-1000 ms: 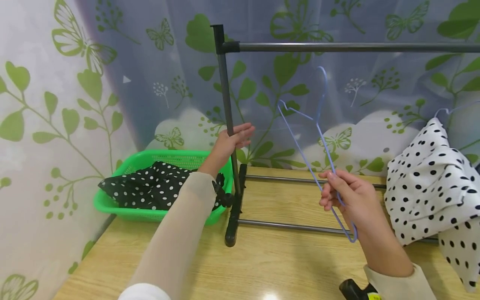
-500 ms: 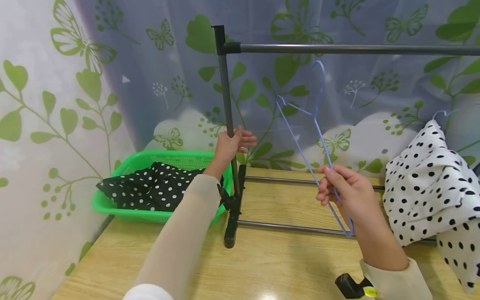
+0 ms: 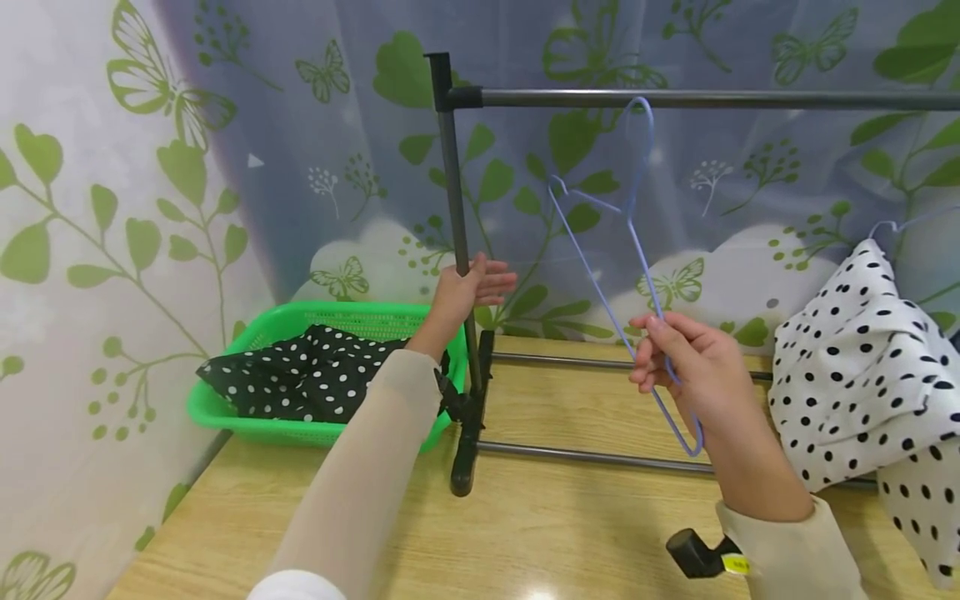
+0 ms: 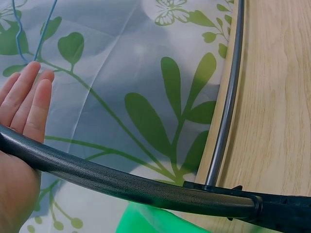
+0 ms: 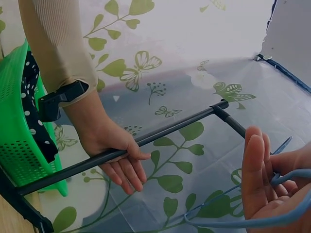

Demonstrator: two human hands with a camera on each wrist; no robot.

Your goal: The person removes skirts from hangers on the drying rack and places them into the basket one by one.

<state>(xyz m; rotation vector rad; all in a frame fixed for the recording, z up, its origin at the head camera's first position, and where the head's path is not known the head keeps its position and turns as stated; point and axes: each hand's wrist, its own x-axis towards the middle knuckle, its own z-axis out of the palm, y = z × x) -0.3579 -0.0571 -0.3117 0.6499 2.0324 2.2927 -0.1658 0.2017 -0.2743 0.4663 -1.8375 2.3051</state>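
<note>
In the head view, my right hand (image 3: 697, 375) holds a thin blue-purple clothes hanger (image 3: 643, 262) by its side, between thumb and fingers. The hanger is tilted, and its hook reaches up to the top rail (image 3: 555, 98) of a clothes rack; whether they touch I cannot tell. The rack's upright pole (image 3: 453, 175) lies across the palm of my left hand (image 3: 459, 292). The right wrist view shows the straight fingers of this left hand (image 5: 109, 131) extending past the pole (image 5: 170, 127). Nothing hangs on the hanger in my right hand.
Left of the rack stands a green basket (image 3: 292, 429) with black polka-dot cloth (image 3: 315, 375) inside. A white polka-dot garment (image 3: 847, 367) hangs on another hanger at the right. Lower rack bars (image 3: 592, 456) run above the wooden table (image 3: 540, 525). A patterned curtain closes off the back.
My right hand has lifted the hanger a little, bringing its hook up to the top rail. My left hand has shifted slightly at the pole.
</note>
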